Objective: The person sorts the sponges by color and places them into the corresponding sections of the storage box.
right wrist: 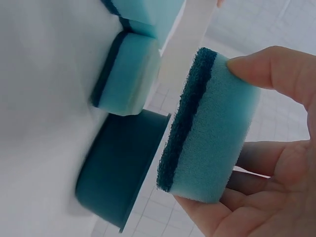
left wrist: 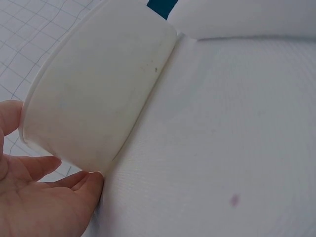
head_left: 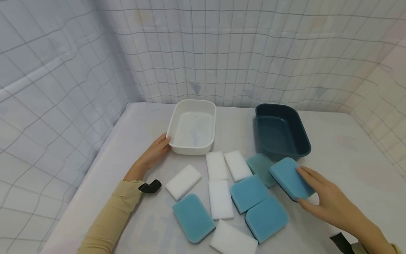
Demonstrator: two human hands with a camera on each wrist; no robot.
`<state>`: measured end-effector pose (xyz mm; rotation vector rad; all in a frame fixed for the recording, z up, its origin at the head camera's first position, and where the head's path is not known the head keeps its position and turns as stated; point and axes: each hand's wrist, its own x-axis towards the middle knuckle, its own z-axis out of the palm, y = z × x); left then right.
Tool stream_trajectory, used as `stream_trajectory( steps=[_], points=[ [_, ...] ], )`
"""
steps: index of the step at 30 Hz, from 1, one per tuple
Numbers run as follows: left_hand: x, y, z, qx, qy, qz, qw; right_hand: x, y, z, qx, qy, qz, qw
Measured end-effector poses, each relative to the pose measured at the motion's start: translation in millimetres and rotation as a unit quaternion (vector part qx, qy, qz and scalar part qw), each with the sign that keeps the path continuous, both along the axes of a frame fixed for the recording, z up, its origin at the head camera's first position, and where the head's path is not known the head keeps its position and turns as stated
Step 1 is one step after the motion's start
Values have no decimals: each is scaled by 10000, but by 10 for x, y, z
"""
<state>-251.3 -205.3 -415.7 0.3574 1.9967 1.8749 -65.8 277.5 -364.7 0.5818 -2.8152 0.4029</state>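
**Soft sponge in the right hand, white bin under the left**

The right hand [head_left: 333,201] pinches a blue sponge [head_left: 291,180], thumb on one edge and fingers opposite, parted by its breadth. The left hand [head_left: 155,151] lies loosely extended, fingers touching the left side of the white bin [head_left: 193,128].

The sponge is off the tabletop [head_left: 349,169], by the near side of the dark bin [head_left: 277,130]. It should be light, springy and hard to damage; its dark scrub layer [right wrist: 190,118] looks stiffer and rougher than the foam [right wrist: 217,128], so a gentle hold across opposite foam edges ought to suit.

Leftward lie four more blue sponges [head_left: 194,218] and five white pads [head_left: 221,199]. Grid cloth [head_left: 196,53] hangs at the far side.
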Motion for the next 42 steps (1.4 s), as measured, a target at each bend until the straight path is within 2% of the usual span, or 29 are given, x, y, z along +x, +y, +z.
stream_trajectory(
  steps=[10, 17, 33, 42],
  points=[
    [-19, 34, 14, -23, 43, 15, 10000, -285, -190, 169, -150, 189, 416, 9988],
    [-44, 65, 23, -50, 143, -54, 9999, -431, -302, 246, -168, 96, 498, 9986],
    [-24, 21, 1, -42, 30, 90, 9999, -699, -475, 252, -356, 99, 806, 9961],
    [-19, 12, -25, -117, -30, 83, 9999, -782, -547, 211, -370, -65, 844, 9957]
  ],
)
